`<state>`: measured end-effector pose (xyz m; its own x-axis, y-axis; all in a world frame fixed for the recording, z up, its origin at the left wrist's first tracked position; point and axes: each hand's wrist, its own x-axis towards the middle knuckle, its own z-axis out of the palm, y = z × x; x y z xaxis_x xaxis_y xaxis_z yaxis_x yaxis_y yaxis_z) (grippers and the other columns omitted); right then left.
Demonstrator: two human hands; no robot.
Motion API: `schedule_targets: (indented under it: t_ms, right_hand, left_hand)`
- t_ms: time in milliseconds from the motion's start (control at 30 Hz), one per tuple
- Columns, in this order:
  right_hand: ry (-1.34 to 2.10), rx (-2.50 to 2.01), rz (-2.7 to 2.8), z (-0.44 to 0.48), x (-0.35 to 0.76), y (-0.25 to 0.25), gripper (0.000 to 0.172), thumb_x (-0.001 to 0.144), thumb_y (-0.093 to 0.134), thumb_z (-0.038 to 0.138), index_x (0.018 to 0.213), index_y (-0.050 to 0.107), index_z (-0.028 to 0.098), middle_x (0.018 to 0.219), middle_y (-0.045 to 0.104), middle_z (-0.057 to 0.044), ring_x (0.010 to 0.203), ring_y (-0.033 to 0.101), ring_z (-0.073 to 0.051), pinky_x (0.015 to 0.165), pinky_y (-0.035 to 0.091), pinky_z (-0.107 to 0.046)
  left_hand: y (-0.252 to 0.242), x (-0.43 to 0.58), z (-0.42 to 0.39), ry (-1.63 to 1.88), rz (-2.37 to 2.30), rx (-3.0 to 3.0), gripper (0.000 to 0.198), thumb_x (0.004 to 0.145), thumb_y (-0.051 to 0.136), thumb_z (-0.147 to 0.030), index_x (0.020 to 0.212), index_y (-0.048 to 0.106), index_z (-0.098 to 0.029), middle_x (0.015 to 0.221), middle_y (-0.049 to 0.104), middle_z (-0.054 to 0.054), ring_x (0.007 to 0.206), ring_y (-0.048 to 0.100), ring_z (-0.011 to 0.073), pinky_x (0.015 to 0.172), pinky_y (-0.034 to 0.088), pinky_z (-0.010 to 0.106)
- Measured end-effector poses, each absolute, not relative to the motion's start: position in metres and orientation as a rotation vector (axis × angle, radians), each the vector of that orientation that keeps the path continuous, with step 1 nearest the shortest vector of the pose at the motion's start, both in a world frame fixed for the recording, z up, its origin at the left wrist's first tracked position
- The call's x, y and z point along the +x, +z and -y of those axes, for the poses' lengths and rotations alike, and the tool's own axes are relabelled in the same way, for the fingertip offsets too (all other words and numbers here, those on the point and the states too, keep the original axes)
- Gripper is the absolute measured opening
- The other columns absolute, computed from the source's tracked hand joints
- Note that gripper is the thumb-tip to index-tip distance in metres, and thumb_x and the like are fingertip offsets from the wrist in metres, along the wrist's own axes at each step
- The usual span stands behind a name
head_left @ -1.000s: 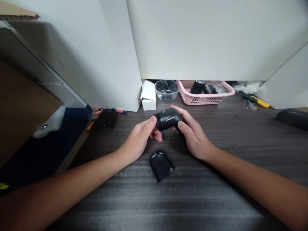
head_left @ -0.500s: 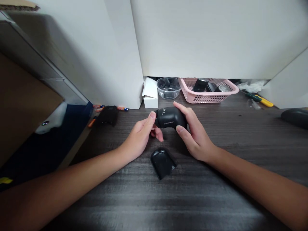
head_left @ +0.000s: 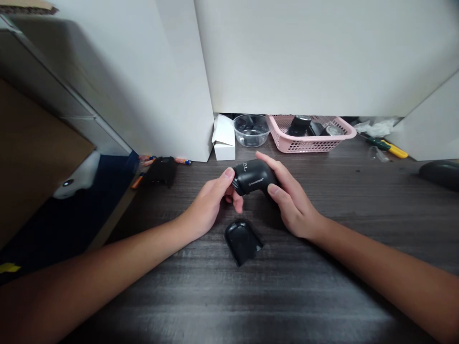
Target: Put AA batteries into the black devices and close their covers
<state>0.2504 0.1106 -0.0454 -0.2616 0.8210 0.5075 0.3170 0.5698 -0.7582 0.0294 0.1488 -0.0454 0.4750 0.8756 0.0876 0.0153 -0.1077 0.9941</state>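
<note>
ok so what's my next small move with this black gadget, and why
I'd probably keep the black device in your right hand and free your left hand to pick up the black cover. Both hands are on the device, and the cover lies just in front of them on the dark wood desk. It may belong to the device, though I can't confirm that.

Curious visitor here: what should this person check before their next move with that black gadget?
1. Left hand and right hand both grip the gadget: ok.
2. Black cover lies on the table, apart from both hands: ok.
3. Gadget's inside: cannot tell, it is hidden.
4. Batteries close at hand: not ok, they lie off by the wall.
5. Pink basket clear of the hands: ok.
</note>
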Motion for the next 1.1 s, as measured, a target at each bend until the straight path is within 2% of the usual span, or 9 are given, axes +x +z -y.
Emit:
schedule_targets:
  t_ms: [233, 600, 667, 733, 767, 833, 933, 1033, 1100]
  right_hand:
    - [0.609, -0.934, 1.847, -0.110, 0.250, -0.045, 0.056, 0.112, 0.042, 0.044, 0.166, 0.037, 0.030, 0.163, 0.049, -0.009, 0.149, 0.048, -0.033, 0.129, 0.034, -0.058]
    - [0.654, -0.912, 1.855, -0.111, 0.250, -0.045, 0.057, 0.111, 0.046, 0.043, 0.166, 0.038, 0.029, 0.157, 0.054, -0.010, 0.141, 0.054, -0.032, 0.123, 0.042, -0.056]
    - [0.722, -0.937, 1.798, -0.112, 0.250, -0.047, 0.057, 0.111, 0.047, 0.045, 0.165, 0.040, 0.030, 0.154, 0.057, -0.010, 0.133, 0.059, -0.031, 0.118, 0.047, -0.055]
    - [0.831, -0.973, 1.698, -0.114, 0.250, -0.049, 0.056, 0.111, 0.047, 0.049, 0.164, 0.043, 0.030, 0.147, 0.063, -0.010, 0.118, 0.066, -0.029, 0.108, 0.054, -0.052]
    - [0.892, -0.986, 1.637, -0.116, 0.249, -0.050, 0.056, 0.111, 0.047, 0.051, 0.162, 0.045, 0.029, 0.141, 0.066, -0.009, 0.109, 0.068, -0.027, 0.101, 0.057, -0.050]
    - [1.002, -0.992, 1.525, -0.119, 0.249, -0.052, 0.055, 0.110, 0.048, 0.054, 0.159, 0.049, 0.029, 0.130, 0.069, -0.008, 0.096, 0.068, -0.024, 0.085, 0.060, -0.044]
    - [1.079, -0.975, 1.440, -0.123, 0.248, -0.055, 0.056, 0.108, 0.053, 0.056, 0.156, 0.052, 0.028, 0.117, 0.070, -0.007, 0.089, 0.066, -0.022, 0.073, 0.058, -0.037]
    - [1.062, -0.966, 1.449, -0.125, 0.248, -0.057, 0.057, 0.107, 0.054, 0.056, 0.157, 0.052, 0.027, 0.108, 0.068, -0.006, 0.088, 0.063, -0.020, 0.071, 0.058, -0.035]
    - [1.039, -0.963, 1.469, -0.125, 0.248, -0.059, 0.058, 0.107, 0.055, 0.056, 0.157, 0.053, 0.027, 0.110, 0.068, -0.006, 0.088, 0.063, -0.020, 0.071, 0.058, -0.034]
  left_hand:
    - [-0.045, 0.031, -0.148, 0.902, -0.829, 1.488, 0.065, 0.107, 0.034, -0.068, 0.078, 0.069, -0.022, 0.060, 0.066, 0.004, 0.067, 0.060, 0.0220, 0.072, 0.044, 0.038]
    - [-0.047, 0.029, -0.148, 0.911, -0.800, 1.550, 0.066, 0.109, 0.032, -0.065, 0.074, 0.065, -0.020, 0.066, 0.065, 0.004, 0.072, 0.058, 0.0194, 0.075, 0.043, 0.035]
    - [-0.046, 0.030, -0.147, 0.956, -0.801, 1.533, 0.053, 0.108, 0.044, -0.063, 0.085, 0.065, -0.020, 0.074, 0.065, 0.002, 0.076, 0.058, 0.0181, 0.074, 0.044, 0.033]
    - [-0.045, 0.031, -0.145, 1.001, -0.799, 1.512, 0.035, 0.101, 0.064, -0.056, 0.105, 0.064, -0.021, 0.088, 0.065, 0.001, 0.081, 0.059, 0.0164, 0.072, 0.044, 0.029]
    - [-0.044, 0.032, -0.144, 1.019, -0.799, 1.512, 0.035, 0.097, 0.073, -0.051, 0.115, 0.062, -0.023, 0.096, 0.065, 0.001, 0.084, 0.059, 0.0156, 0.071, 0.044, 0.028]
    - [-0.043, 0.033, -0.143, 1.045, -0.799, 1.537, 0.050, 0.091, 0.083, -0.040, 0.131, 0.056, -0.026, 0.110, 0.064, 0.002, 0.089, 0.059, 0.0143, 0.074, 0.045, 0.026]
    - [-0.043, 0.034, -0.144, 1.061, -0.803, 1.549, 0.055, 0.090, 0.084, -0.035, 0.136, 0.055, -0.028, 0.112, 0.062, 0.002, 0.091, 0.060, 0.0133, 0.076, 0.048, 0.025]
    - [-0.044, 0.035, -0.146, 1.058, -0.799, 1.476, 0.049, 0.094, 0.080, -0.039, 0.134, 0.055, -0.027, 0.103, 0.062, 0.000, 0.084, 0.062, 0.0128, 0.069, 0.050, 0.024]
    - [-0.045, 0.035, -0.147, 1.057, -0.800, 1.429, 0.048, 0.093, 0.080, -0.041, 0.131, 0.054, -0.025, 0.099, 0.063, -0.001, 0.078, 0.063, 0.0123, 0.066, 0.050, 0.024]
